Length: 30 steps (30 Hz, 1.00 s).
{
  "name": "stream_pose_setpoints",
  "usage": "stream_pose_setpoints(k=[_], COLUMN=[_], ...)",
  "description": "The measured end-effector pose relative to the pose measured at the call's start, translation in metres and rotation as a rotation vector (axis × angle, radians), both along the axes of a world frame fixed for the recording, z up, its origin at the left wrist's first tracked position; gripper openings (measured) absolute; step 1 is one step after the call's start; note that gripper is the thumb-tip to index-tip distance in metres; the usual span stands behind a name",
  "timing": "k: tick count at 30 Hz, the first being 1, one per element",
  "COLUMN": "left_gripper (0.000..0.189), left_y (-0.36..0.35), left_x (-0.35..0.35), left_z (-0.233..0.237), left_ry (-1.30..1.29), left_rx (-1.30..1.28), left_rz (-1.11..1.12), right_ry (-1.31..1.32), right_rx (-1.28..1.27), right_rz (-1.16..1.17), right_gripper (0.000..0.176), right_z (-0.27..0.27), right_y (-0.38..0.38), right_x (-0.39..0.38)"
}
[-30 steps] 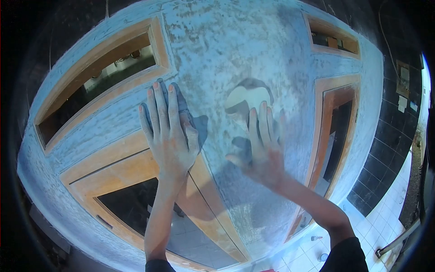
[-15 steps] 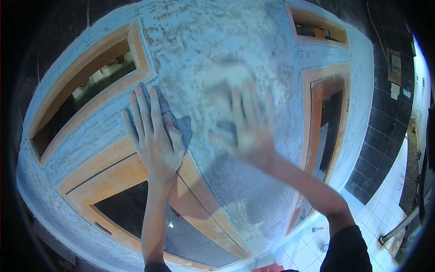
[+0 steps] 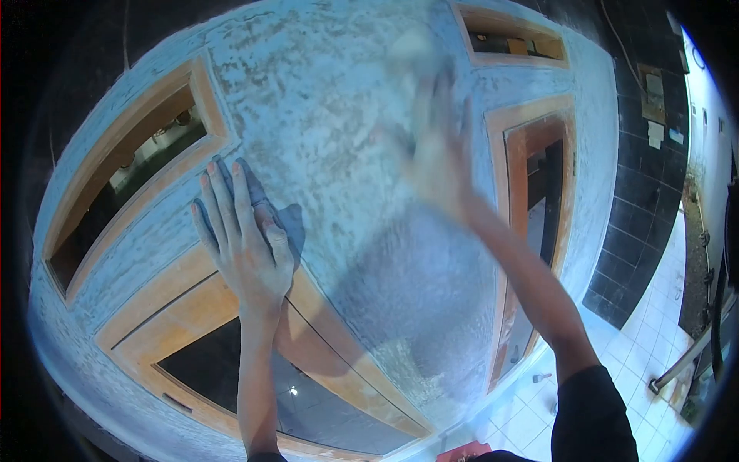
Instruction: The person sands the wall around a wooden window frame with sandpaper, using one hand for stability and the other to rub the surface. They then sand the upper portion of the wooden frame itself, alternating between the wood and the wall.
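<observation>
My left hand point(image 3: 250, 258) lies against the blue, patchy wall point(image 3: 308, 108), fingers stretched out and nothing visible in it. Its palm is beside the corner of the orange-brown window frame. Farther right and higher up, my right hand point(image 3: 439, 154) is over the wall, strongly blurred by motion. Around its fingertips shows a pale, smeared patch point(image 3: 413, 55); whether this is a thing in the hand or a mark on the wall cannot be made out. The right fingers' grip is hidden by blur.
A small framed opening point(image 3: 217, 115) is at upper left, another point(image 3: 562, 58) at upper right. Below them are a wood-framed window point(image 3: 146, 331) and a door-like frame point(image 3: 496, 169). White floor tiles point(image 3: 608, 362), a metal pole point(image 3: 681, 366) and a red object point(image 3: 462, 452) lie low.
My right hand has moved up along the wall, and the pale patch near its fingertips is higher too. The view has shifted slightly; my left hand stays at the same place on the wall.
</observation>
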<state>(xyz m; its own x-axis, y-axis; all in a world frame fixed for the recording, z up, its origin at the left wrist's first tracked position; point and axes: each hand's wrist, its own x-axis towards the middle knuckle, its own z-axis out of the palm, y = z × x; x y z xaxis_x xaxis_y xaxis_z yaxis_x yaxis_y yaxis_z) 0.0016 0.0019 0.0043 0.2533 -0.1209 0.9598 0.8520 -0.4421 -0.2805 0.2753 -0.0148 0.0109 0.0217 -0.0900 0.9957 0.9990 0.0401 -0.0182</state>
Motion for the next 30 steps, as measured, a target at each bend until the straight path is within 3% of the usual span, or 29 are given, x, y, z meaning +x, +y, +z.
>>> stream_pose_setpoints(k=[3,9,12,14,17,21,23,27,29,30], left_gripper=[0.062,0.064,0.063,0.062,0.058,0.058,0.058,0.06,0.06,0.06], left_y=[-0.001,-0.001,-0.002,-0.002,-0.001,-0.002,-0.003,-0.003,-0.004,-0.003], left_x=[0.0,0.001,0.002,0.003,0.001,0.003,0.004,0.015,0.02,0.021], left_z=[0.0,0.0,0.002,0.0,0.001,0.001,0.002,0.011,0.013,0.013], left_ry=[0.006,0.002,0.011,0.025,0.041,0.029,0.023,0.041,0.036,0.029], left_rx=[0.003,0.015,0.015,0.013,0.041,0.029,0.029,0.005,0.0,0.003], left_rz=[-0.008,-0.012,-0.005,0.0,-0.03,-0.015,0.004,0.067,0.078,0.073], right_ry=[0.193,-0.042,-0.129,-0.03,0.158,-0.004,-0.076,-0.092,0.111,0.109], right_rx=[0.03,-0.259,-0.172,-0.022,0.034,-0.013,-0.157,-0.13,-0.042,-0.038], right_rz=[0.009,0.205,0.037,0.034,0.184,0.138,0.235,0.041,0.311,0.317], right_gripper=[0.104,0.101,0.101,0.103,0.103,0.103,0.103,0.105,0.104,0.104], right_z=[0.036,-0.078,-0.039,0.027,0.057,-0.042,-0.077,0.011,0.058,0.055], right_y=[0.003,-0.044,-0.026,-0.008,0.001,-0.017,-0.026,-0.017,-0.009,-0.008], right_x=[0.024,-0.044,-0.01,0.023,0.023,-0.019,-0.028,0.009,0.024,0.019])
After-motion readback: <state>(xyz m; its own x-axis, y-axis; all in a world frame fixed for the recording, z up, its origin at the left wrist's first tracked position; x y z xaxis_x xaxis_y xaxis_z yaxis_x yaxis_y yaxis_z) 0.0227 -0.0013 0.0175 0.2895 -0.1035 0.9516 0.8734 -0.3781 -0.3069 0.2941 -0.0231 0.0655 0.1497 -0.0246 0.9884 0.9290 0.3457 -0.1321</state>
